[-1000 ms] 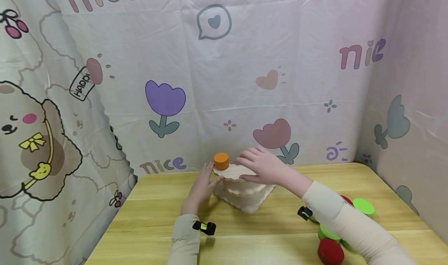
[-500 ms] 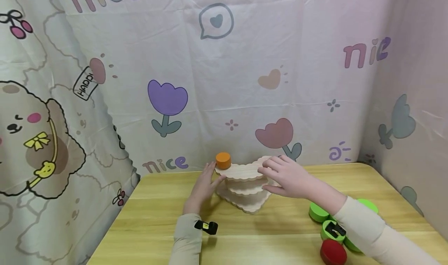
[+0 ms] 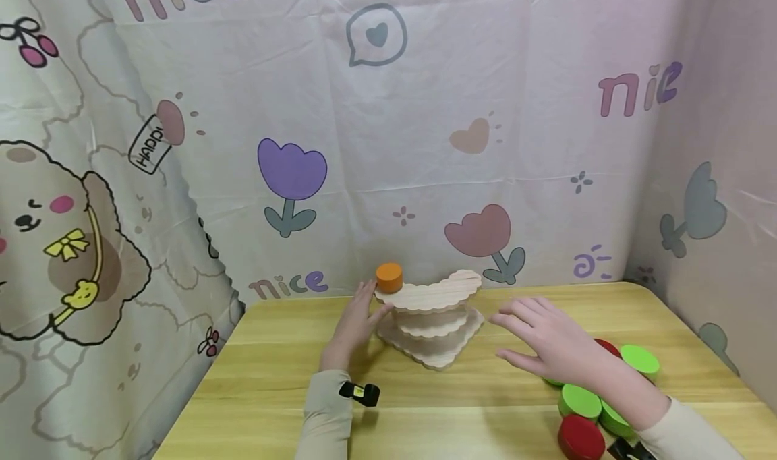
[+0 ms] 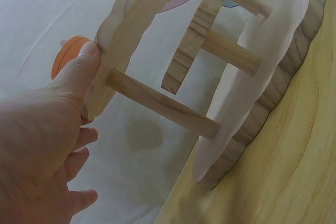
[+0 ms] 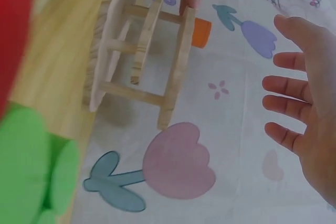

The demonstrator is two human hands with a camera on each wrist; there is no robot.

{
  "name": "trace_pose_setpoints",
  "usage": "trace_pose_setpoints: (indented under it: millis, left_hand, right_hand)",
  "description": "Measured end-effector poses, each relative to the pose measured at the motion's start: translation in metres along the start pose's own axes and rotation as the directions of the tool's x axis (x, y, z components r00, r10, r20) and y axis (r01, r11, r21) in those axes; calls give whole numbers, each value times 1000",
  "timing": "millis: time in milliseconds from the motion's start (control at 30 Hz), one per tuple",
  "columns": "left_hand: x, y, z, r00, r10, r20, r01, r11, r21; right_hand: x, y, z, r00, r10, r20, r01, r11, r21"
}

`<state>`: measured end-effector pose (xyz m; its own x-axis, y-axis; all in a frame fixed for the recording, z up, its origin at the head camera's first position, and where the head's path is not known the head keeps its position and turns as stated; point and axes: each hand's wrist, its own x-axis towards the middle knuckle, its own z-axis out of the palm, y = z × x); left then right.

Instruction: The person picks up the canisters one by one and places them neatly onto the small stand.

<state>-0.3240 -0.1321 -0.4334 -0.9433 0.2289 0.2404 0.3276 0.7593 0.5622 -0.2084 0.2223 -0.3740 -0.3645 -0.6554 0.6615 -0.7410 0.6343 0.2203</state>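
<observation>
A printed curtain (image 3: pixel 388 109) hangs behind a wooden table (image 3: pixel 255 406). The left hand (image 3: pixel 354 324), fingers nearly straight, touches the stand (image 3: pixel 431 298); an orange block (image 3: pixel 390 278) sits atop it beside those fingers. The right hand (image 3: pixel 549 342), spread and empty, has green blocks (image 3: pixel 579 402) and red blocks (image 3: pixel 581 438) behind its fingertips.

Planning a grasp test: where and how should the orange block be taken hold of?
Probably by its curved side, pinched from above and slightly right. The orange block sits flat on the wooden stand, at the left end, with nothing over it; the left grip is close on its left.
</observation>
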Motion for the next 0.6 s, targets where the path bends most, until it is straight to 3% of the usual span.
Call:
trace_pose_setpoints:
  millis: [300,500,600]
  left_hand:
    - [2,-5,4,1000,18,-8,-18,1000,6]
    - [2,-3,2,1000,-3,5,3,1000,0]
    - [1,-2,1,1000,-13,11,13,1000,3]
  right_hand:
    - [-46,-10,-10,990,141,32,-140,990,-11]
    - [-69,-17,-14,966,240,96,-238,971,-35]
    - [-77,-19,-15,969,227,93,-226,974,-15]
